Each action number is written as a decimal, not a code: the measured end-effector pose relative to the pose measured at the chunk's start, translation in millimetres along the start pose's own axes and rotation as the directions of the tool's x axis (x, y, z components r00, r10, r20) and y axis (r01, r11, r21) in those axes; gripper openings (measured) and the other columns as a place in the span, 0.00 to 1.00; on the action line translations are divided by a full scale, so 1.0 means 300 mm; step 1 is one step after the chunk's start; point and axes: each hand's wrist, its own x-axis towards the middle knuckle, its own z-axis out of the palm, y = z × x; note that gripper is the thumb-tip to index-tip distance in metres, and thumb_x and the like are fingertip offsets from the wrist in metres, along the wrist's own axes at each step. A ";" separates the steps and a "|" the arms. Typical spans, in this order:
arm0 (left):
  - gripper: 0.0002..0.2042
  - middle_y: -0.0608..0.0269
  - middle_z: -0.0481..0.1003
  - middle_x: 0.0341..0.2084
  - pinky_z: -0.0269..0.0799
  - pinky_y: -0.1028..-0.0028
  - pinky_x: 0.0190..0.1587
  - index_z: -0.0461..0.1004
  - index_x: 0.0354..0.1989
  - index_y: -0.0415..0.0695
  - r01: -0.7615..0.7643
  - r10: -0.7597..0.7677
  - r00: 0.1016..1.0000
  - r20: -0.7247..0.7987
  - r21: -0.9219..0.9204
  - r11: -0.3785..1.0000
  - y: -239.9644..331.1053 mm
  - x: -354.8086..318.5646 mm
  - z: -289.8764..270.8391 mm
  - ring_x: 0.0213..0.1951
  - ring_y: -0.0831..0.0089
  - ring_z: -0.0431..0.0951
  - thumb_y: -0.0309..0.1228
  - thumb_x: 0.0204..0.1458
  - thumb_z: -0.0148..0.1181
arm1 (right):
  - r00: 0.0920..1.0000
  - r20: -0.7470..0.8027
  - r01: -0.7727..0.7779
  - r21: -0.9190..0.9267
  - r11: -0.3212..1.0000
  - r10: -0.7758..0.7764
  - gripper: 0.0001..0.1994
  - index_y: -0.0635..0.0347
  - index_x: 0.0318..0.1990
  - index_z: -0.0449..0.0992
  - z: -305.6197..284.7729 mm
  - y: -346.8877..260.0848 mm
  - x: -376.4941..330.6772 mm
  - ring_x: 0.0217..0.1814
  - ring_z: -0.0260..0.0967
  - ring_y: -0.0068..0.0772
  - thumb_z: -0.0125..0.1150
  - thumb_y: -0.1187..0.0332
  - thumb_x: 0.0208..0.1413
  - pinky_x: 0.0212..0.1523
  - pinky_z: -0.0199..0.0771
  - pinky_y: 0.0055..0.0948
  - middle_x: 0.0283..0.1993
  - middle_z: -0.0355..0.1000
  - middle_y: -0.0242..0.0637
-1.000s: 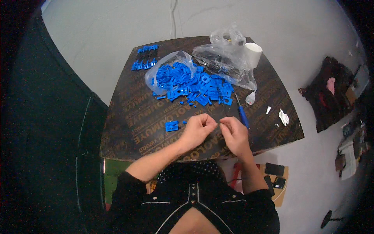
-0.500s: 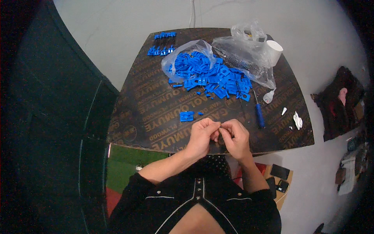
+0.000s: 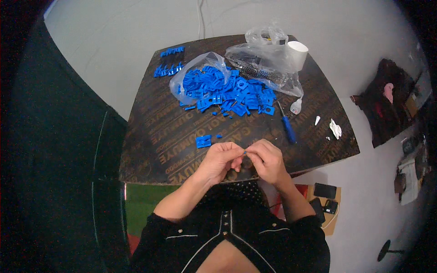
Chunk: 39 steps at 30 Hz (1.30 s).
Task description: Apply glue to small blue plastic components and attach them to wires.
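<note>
My left hand (image 3: pixel 223 160) and my right hand (image 3: pixel 265 160) meet fingertip to fingertip above the near part of the dark plywood table (image 3: pixel 150 150). Both are closed in a pinch around a tiny blue piece (image 3: pixel 245 153), mostly covered by the fingers, so its kind cannot be made out. Just beyond my left hand lies a flat blue plastic part (image 3: pixel 203 141), with a small blue bit (image 3: pixel 219 136) beside it. Farther back is a heap of blue plastic parts (image 3: pixel 243 93), partly inside a clear plastic bag (image 3: pixel 180 86).
A blue-handled screwdriver (image 3: pixel 288 129) lies right of the heap. Behind it are a clear bag of small dark parts (image 3: pixel 259 68) and a white cup (image 3: pixel 297 54). Crumpled white paper (image 3: pixel 335 129) rests near the right edge. Blue parts stand in rows (image 3: pixel 168 69) at the far left.
The view has shifted, so the table and things on it appear farther left. Both hands stay pinched together, and a speck of blue now shows between the fingertips.
</note>
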 end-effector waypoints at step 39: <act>0.08 0.71 0.57 0.18 0.55 0.75 0.26 0.68 0.33 0.42 -0.061 0.216 0.951 0.221 -0.552 0.832 -0.006 0.008 0.058 0.22 0.78 0.56 0.34 0.56 0.53 | 0.837 -0.398 -0.520 -0.369 0.770 0.374 0.27 0.70 0.53 0.65 -0.341 0.425 0.048 0.47 0.65 0.47 0.64 0.67 0.46 0.48 0.67 0.38 0.47 0.65 0.52</act>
